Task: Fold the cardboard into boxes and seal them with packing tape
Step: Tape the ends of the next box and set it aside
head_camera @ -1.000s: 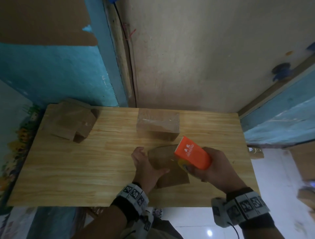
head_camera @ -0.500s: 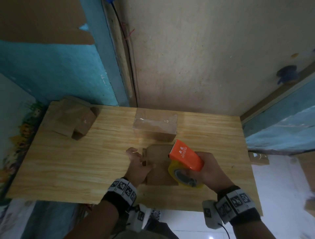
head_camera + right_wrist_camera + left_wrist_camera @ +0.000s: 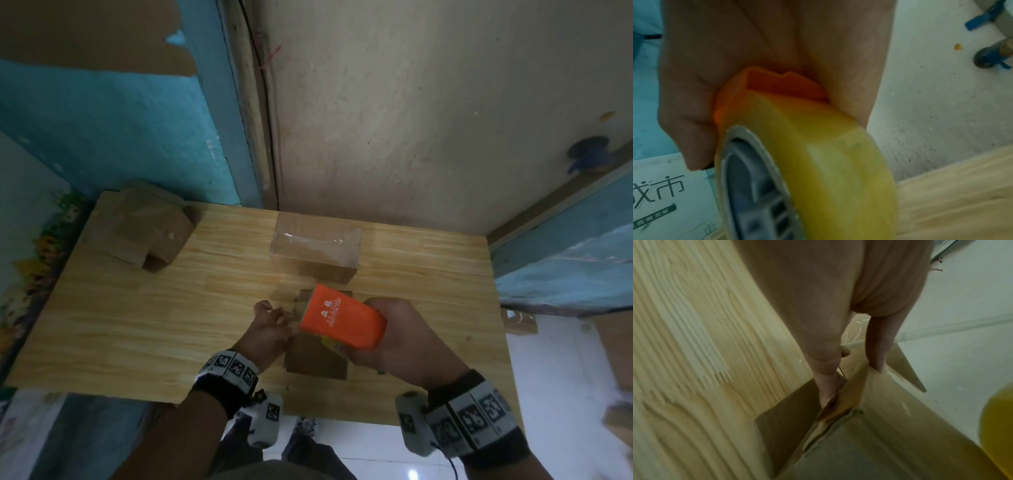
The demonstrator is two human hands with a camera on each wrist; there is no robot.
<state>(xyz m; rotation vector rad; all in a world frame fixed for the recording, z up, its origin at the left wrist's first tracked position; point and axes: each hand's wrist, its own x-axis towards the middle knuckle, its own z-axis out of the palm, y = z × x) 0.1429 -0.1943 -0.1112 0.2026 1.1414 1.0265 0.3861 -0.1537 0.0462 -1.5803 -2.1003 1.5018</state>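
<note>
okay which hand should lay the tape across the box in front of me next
Right, probably. The right hand already grips the orange tape dispenser over the box; the left hand is steadying its flap.

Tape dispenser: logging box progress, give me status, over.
Right hand grips the orange tape dispenser over the cardboard box. Left hand pinches a box flap. Nothing in the way; taped box sits behind, apart.
</note>
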